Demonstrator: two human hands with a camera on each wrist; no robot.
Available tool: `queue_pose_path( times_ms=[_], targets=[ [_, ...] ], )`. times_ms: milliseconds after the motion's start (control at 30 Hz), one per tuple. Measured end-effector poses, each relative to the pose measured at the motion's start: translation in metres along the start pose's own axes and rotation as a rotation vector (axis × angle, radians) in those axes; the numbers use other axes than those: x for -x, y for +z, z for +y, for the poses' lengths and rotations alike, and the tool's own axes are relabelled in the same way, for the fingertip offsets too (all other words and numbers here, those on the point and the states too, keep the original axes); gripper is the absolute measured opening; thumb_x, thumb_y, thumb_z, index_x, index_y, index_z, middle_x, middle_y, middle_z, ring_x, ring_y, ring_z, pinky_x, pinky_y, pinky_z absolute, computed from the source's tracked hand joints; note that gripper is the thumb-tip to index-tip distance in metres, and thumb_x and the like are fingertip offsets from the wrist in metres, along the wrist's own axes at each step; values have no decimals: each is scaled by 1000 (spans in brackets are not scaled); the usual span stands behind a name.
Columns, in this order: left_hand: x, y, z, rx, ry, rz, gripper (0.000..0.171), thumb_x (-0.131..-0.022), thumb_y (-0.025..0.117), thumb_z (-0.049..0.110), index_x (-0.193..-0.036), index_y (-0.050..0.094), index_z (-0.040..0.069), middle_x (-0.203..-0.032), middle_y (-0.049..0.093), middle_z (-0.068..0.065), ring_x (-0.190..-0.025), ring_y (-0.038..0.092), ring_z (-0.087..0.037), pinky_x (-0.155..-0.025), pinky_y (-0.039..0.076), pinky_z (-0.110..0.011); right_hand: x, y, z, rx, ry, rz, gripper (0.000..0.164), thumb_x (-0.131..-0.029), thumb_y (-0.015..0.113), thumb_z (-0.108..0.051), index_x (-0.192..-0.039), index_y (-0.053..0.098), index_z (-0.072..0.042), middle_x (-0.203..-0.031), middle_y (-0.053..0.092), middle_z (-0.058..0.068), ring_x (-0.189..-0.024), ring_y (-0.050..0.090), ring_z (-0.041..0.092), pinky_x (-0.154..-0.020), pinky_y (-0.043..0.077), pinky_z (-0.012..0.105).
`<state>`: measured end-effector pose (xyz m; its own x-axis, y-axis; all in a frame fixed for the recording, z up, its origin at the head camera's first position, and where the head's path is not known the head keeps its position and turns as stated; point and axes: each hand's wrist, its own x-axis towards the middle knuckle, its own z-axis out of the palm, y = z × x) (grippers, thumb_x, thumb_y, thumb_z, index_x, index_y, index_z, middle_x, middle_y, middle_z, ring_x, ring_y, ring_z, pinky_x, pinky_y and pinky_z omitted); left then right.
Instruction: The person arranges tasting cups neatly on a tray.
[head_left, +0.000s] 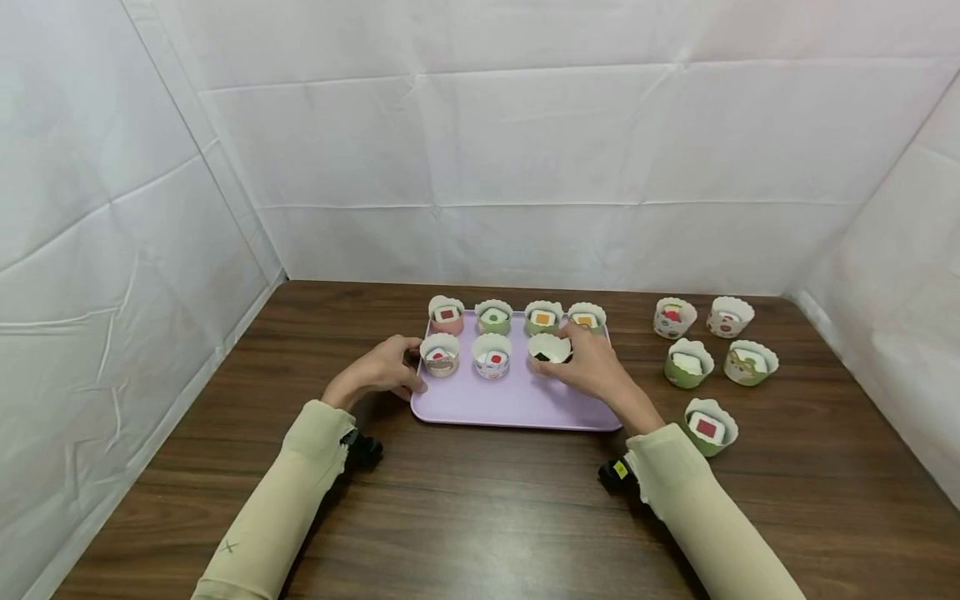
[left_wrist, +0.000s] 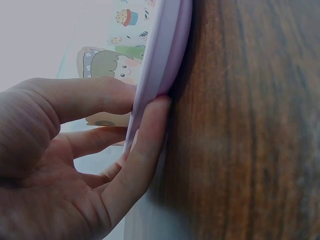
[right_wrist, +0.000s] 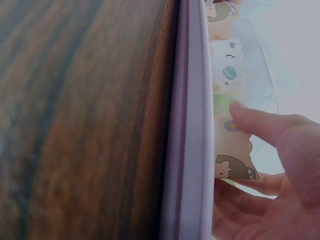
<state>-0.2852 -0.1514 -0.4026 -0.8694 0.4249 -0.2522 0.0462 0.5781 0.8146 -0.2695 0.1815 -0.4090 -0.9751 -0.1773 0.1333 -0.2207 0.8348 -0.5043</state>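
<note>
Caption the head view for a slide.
Left hand grips the purple tray; right hand holds a paper cup.

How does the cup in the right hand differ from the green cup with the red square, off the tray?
The held cup is gripped by the right hand; the green cup is untouched. The held cup is within the purple tray's outline, while the green cup stands on the table. The held cup's outside looks pale with a cartoon face; the green cup's is green. Both have wavy rims and whitish insides.
</note>
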Motion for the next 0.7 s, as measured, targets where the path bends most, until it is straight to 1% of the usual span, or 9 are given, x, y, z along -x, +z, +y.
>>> queue_pose_path(
  times_ms=[100,200,400,500,633,700],
  targets=[
    [-1,0,0,-2,2,-1,59,-77,71,-8,-131,48,-2,-128,47,-23,-93,60,-26,-68,62,-38,0,0,1,4,-6,-1,66,-77,76,-50,-120,55,-4,-116,65,15,-93,58,26,-77,47,39],
    [-1,0,0,0,-2,4,59,-76,71,-9,-130,48,-1,-127,47,-22,-93,61,-27,-67,62,-37,-1,1,1,7,-14,-2,66,-77,76,-49,-121,54,-4,-116,65,16,-92,56,26,-78,47,38],
    [-1,2,-1,21,-18,8,58,-76,71,-9,-129,49,0,-127,48,-21,-91,61,-26,-68,62,-37,1,1,1,14,-22,-17,70,-77,78,-45,-125,52,-2,-119,63,18,-97,57,28,-81,48,41],
    [0,2,-1,23,-16,8,59,-76,71,-10,-130,49,-1,-127,47,-21,-91,61,-27,-68,62,-37,1,-2,1,13,-4,-38,74,-75,79,-42,-130,49,-2,-111,64,17,-93,59,27,-76,49,39],
    [1,2,0,19,-13,13,59,-76,71,-10,-130,48,-1,-128,47,-22,-92,61,-27,-67,62,-37,1,-6,0,-9,39,-84,79,-73,80,-45,-133,47,-5,-95,64,10,-80,57,22,-64,46,30],
    [1,2,0,22,-17,14,60,-76,71,-10,-130,48,-1,-128,47,-22,-92,61,-27,-68,62,-37,2,-8,0,-9,52,-107,81,-72,81,-46,-134,46,-6,-95,63,9,-80,57,21,-63,46,28]
  ],
)
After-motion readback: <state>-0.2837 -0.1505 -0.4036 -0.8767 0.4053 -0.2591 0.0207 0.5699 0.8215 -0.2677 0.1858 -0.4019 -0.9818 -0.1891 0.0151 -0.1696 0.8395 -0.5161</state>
